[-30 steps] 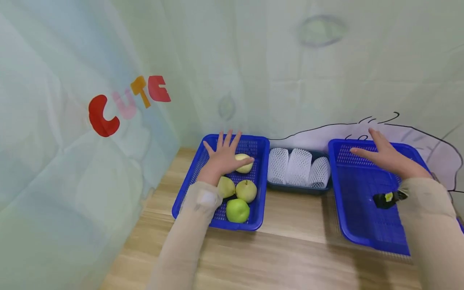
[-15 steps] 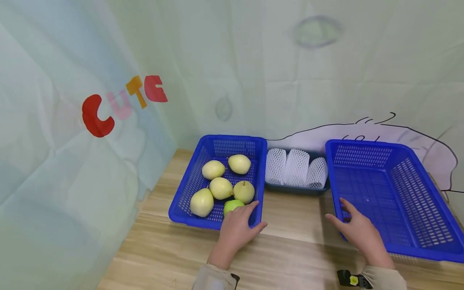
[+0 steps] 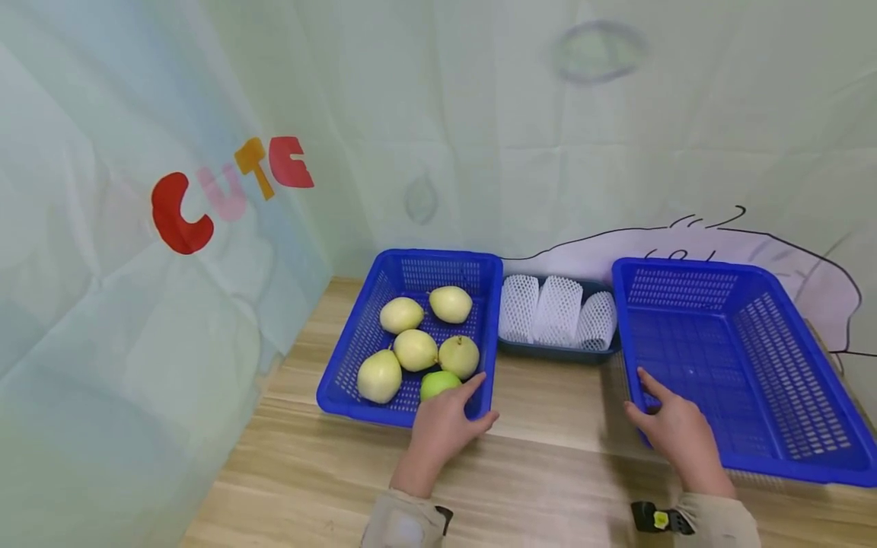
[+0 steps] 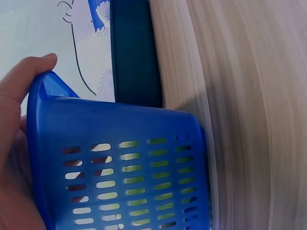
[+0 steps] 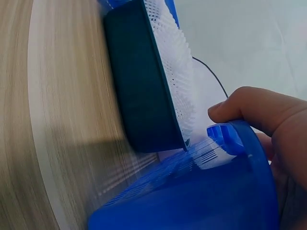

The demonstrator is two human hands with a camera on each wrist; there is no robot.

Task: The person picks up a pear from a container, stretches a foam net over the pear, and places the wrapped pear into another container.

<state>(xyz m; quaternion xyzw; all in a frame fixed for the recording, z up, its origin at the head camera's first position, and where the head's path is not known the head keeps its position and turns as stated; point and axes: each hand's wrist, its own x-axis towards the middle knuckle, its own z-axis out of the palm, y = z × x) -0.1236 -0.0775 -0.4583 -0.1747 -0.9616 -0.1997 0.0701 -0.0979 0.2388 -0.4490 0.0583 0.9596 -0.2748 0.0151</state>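
My left hand (image 3: 441,426) grips the front right corner of a blue plastic basket (image 3: 370,413), thumb outside the rim and fingers over the inside. In the left wrist view the slotted wall of this basket (image 4: 120,122) fills the lower part. Several pale yellow pears (image 3: 414,350) lie in it, and a green apple (image 3: 438,384) sits partly hidden under the hand. On the right, my right hand (image 3: 681,438) holds the left rim of a second blue basket (image 3: 802,470), near its front corner. Its thumb (image 5: 235,106) lies over the rim in the right wrist view.
Between the baskets stands a dark green tray (image 3: 558,352) holding white foam fruit nets (image 3: 558,308). A wooden table (image 3: 534,487) supports everything. Printed cloth (image 3: 479,129) hangs close behind and on the left, right at the baskets' far edges.
Both hands came back from above the far parts of the baskets to their near inner corners. In the last half second the right hand closed in on its basket's rim.
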